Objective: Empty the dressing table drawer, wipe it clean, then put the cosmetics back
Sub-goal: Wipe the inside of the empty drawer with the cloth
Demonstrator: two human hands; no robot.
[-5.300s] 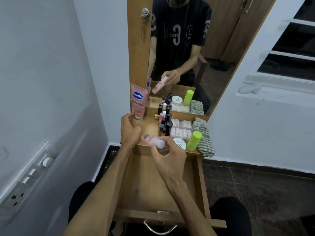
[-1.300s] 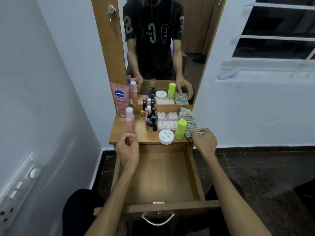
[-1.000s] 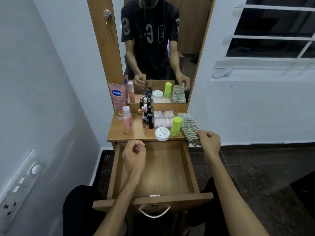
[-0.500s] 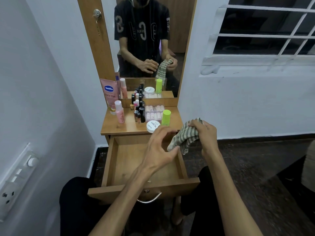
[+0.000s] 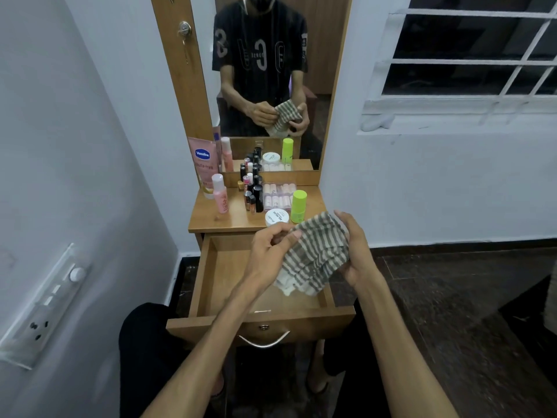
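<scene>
The wooden drawer stands pulled out, its inside bare. Above its right half both hands hold a grey-and-white striped cloth. My left hand pinches the cloth's upper left edge. My right hand grips its right side. On the tabletop stand the cosmetics: a pink Vaseline tube, a pink bottle, several dark small bottles, a clear box of pale tubes, a white jar and a lime-green bottle.
A mirror rises behind the tabletop, with a wooden panel and lock to its left. A white wall with a switchboard is close on the left. A barred window is at the right. Dark floor lies right of the drawer.
My right hand lifted the striped cloth off the tabletop's right end and brought it over the drawer. My left hand came up from the drawer and took hold of the cloth.
</scene>
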